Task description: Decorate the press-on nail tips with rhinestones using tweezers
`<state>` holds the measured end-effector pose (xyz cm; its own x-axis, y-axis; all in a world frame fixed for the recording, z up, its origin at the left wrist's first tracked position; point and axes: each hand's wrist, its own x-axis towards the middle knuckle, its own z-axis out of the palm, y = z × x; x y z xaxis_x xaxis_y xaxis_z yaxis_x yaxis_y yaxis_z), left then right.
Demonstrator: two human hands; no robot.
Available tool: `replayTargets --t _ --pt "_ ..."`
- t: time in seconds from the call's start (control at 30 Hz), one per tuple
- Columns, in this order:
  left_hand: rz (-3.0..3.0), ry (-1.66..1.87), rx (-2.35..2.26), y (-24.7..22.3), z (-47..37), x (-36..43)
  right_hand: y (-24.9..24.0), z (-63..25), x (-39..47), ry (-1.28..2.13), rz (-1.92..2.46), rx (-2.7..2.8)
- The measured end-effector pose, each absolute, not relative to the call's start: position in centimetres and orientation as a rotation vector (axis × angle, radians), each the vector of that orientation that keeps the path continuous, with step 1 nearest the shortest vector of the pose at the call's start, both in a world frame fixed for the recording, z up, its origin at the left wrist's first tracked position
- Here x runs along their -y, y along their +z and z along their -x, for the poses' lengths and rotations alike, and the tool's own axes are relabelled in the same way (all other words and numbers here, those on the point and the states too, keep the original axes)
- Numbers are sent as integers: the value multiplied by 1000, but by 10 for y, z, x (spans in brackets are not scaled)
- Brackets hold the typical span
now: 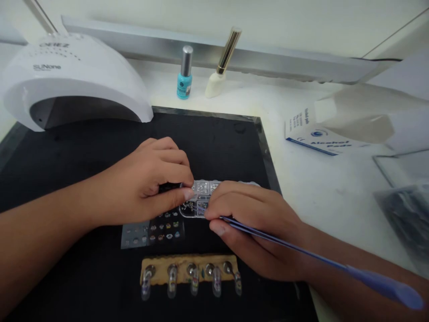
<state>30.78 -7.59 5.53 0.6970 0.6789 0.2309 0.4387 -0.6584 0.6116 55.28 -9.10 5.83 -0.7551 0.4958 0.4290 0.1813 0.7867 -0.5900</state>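
Note:
My left hand point(157, 176) pinches the left end of a clear compartment case point(203, 188) between thumb and fingers. Small rhinestones fill its little compartments, and part of the case is hidden behind my hands. My right hand point(254, 223) grips a pair of purple-blue tweezers point(288, 243); the tips reach into a near compartment of the case, but whether they hold a stone is too small to tell. Under my left hand lies a sheet of small nail stickers point(150, 232). Nearer to me, a wooden stand point(182, 264) carries several clear, decorated nail tips point(194, 281).
A black mat point(100, 268) covers the work area. A white nail lamp point(80, 67) stands at the back left. Behind the mat are a turquoise polish bottle point(184, 82) and a cream bottle with a gold cap point(216, 82). An alcohol pads box point(321, 134) sits to the right.

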Motion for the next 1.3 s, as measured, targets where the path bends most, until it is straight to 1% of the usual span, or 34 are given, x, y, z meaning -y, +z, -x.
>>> replayTargets --t 0.1,0.3,0.4,0.6,0.77,0.93,1.17,1.3 --pt "-2381 611 -855 55 -308 76 60 -553 92 703 487 2365" --pt "-2373 608 -858 56 -308 76 70 -554 97 748 633 2446" --pt "-2375 607 -861 57 -309 76 69 -554 97 751 622 2441" --pt "-2379 613 -860 56 -308 76 61 -555 93 770 461 2355" --pt "-2382 605 -862 55 -308 76 65 -554 94 796 568 2419" --pt "-2380 608 -861 57 -309 76 61 -553 91 735 482 2390" --pt "-2383 592 -864 58 -309 75 69 -555 96 845 589 2415" --pt "-2378 594 -866 58 -309 75 70 -554 96 827 570 2418"
